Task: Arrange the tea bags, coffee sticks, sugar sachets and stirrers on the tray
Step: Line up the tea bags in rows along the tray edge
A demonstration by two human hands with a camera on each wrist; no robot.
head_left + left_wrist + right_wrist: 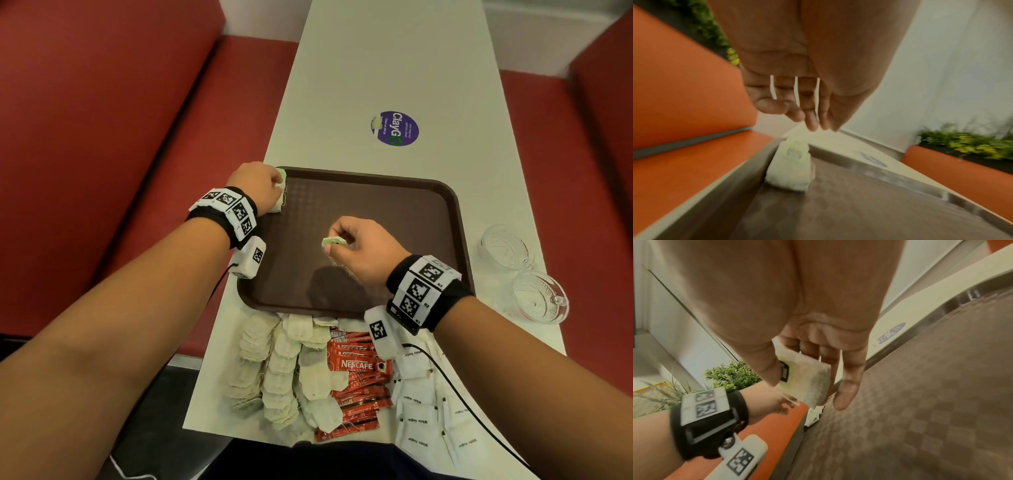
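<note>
Left hand [262, 185] grip loose, fingers apart above tea bags [791, 167] lying at tray [394, 192] far-left corner | right hand [359, 246] grip pinched on one tea bag [809, 381] over tray middle | remaining bags, coffee sticks [356, 380], sugar sachets [424, 407] on table [376, 68] near tray.

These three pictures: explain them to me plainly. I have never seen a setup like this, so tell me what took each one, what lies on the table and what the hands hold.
No machine here: a person works with bare hands, wearing one camera on the head and one on each wrist band. The head view looks down on a white table. On it sit a brown tray, two glass cups, and piles of tea bags, red coffee sticks and sugar sachets.

The left wrist view shows the left hand just above a small stack of tea bags in the tray's far left corner.

The right wrist view shows the right hand pinching one tea bag over the tray.
</note>
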